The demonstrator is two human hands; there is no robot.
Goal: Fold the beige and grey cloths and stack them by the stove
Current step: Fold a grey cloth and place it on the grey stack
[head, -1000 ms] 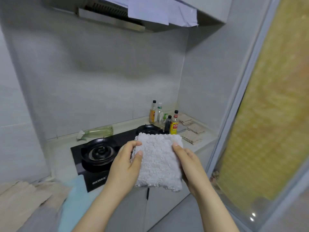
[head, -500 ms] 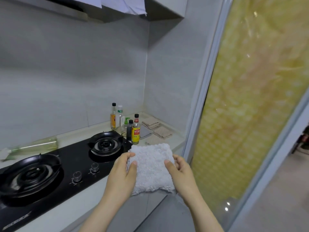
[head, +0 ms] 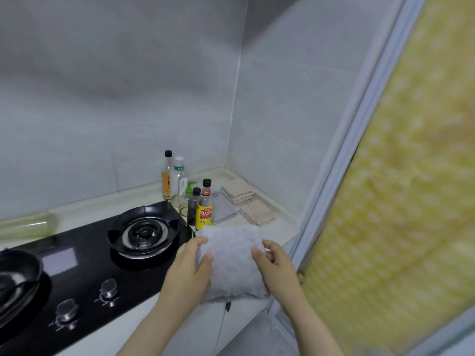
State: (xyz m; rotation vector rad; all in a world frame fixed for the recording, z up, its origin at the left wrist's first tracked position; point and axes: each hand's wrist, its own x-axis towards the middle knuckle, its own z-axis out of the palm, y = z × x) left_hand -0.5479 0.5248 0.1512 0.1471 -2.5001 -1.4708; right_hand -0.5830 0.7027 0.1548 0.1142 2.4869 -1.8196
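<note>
At lower centre, our left hand [head: 187, 273] and right hand [head: 277, 271] gripped the folded grey cloth [head: 231, 263] by its sides. The beige cloths [head: 257, 214] lay above it on the counter [head: 281, 228], nearer the right hand.

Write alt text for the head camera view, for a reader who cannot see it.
A person's left hand and right hand grip a folded grey cloth by its sides, over the front edge of the counter just right of a black gas stove. Behind it stand sauce bottles, and folded beige cloths and a second grey cloth lie in the corner.
</note>
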